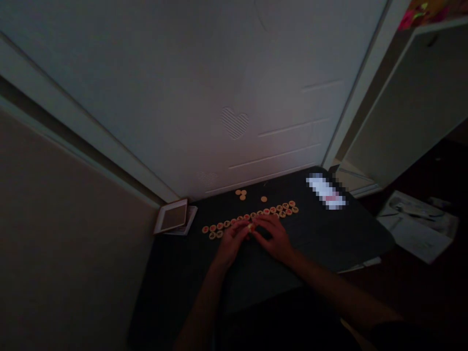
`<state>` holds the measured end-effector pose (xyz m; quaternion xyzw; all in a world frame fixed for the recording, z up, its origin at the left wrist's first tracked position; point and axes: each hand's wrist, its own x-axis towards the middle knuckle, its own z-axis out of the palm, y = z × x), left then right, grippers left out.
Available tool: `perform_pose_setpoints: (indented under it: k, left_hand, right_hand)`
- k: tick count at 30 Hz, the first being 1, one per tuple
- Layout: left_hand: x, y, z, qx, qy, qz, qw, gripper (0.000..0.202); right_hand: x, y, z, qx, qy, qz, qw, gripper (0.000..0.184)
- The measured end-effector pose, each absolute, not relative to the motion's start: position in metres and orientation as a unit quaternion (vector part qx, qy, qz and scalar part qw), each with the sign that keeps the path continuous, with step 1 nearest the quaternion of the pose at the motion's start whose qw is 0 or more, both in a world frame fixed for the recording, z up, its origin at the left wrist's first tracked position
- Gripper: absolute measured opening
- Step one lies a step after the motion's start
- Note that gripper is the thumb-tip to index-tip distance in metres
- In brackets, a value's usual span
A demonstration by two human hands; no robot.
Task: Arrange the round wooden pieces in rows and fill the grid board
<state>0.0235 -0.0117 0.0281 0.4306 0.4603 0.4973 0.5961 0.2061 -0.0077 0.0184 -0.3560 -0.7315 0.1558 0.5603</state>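
Several round tan game pieces with red marks (pixel 278 209) lie in a long row across a dark table (pixel 329 243). Three plain tan pieces (pixel 242 194) lie apart behind the row. My left hand (pixel 231 243) and my right hand (pixel 275 236) meet at the middle of the row, fingers curled. Between their fingertips shows one small tan piece (pixel 250 227); the dim light hides which hand pinches it.
A small framed box (pixel 171 216) leans at the table's back left corner on some papers. A blurred white object (pixel 325 192) lies at the back right. A pale wall with a heart pattern stands behind. Papers (pixel 417 224) lie on the floor at right.
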Motion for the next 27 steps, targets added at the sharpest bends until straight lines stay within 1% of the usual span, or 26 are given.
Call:
perform_pose_setpoints:
  k: [4, 9, 16, 21, 27]
  left_hand:
    - [0.026, -0.021, 0.025, 0.469, 0.484, 0.469, 0.570, 0.033]
    - [0.030, -0.025, 0.032, 0.479, 0.519, 0.460, 0.538, 0.032]
    - [0.031, -0.021, 0.023, 0.477, 0.513, 0.476, 0.532, 0.029]
    - [0.032, -0.019, 0.018, 0.464, 0.520, 0.479, 0.534, 0.033]
    - [0.032, -0.020, 0.022, 0.468, 0.522, 0.474, 0.533, 0.035]
  right_hand:
    - [0.205, -0.005, 0.014, -0.325, -0.756, 0.174, 0.541, 0.024]
    - [0.205, -0.003, 0.011, -0.329, -0.765, 0.186, 0.521, 0.020]
    - [0.204, -0.005, 0.011, -0.326, -0.781, 0.168, 0.506, 0.025]
    - [0.203, -0.006, 0.013, -0.323, -0.787, 0.164, 0.500, 0.028]
    - [0.204, -0.006, 0.016, -0.336, -0.787, 0.175, 0.487, 0.030]
